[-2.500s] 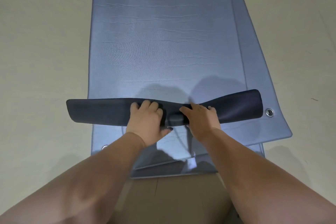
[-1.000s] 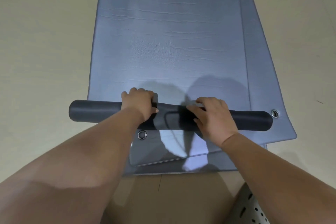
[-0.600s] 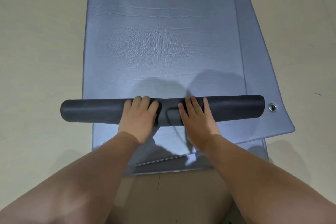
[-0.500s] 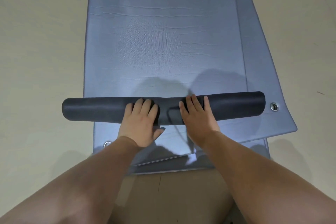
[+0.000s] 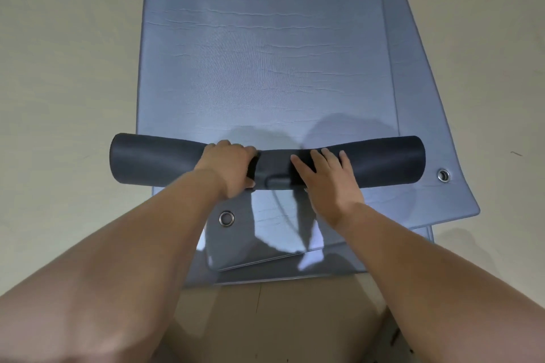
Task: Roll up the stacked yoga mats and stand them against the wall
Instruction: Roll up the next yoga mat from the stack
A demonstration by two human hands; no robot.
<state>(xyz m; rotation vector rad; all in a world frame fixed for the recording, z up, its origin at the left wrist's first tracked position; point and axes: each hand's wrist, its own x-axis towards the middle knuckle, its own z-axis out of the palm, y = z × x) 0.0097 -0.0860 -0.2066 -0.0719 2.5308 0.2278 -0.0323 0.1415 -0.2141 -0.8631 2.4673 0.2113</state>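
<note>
Head view looks down on a pale floor (image 5: 59, 68) to either side of the stack, with a brown board (image 5: 280, 318) just beyond its near edge, between my forearms. My left forearm covers the stack's near left corner. By the edges that show I count three mats. The top mat (image 5: 265, 53) runs away from me. The second mat (image 5: 427, 132) lies skewed under it and sticks out on the right. The third mat (image 5: 295, 274) shows as a darker strip along the near edge. There are two metal eyelets, one (image 5: 226, 219) just below my left wrist and one (image 5: 443, 175) just past the roll's right end, each by a near corner of the second mat. The one roll (image 5: 383, 162) is the near end of the top mat, wound into a dark, smooth tube lying crosswise on the stack. Its left end hangs over the floor, and its middle is pinched thinner than its ends. The flat blue-grey part ahead has fine cross wrinkles. My left hand (image 5: 230, 168) grips the roll, fingers curled over the top. My right hand (image 5: 327, 177) lies flat on it, fingers straight and pressing.
</note>
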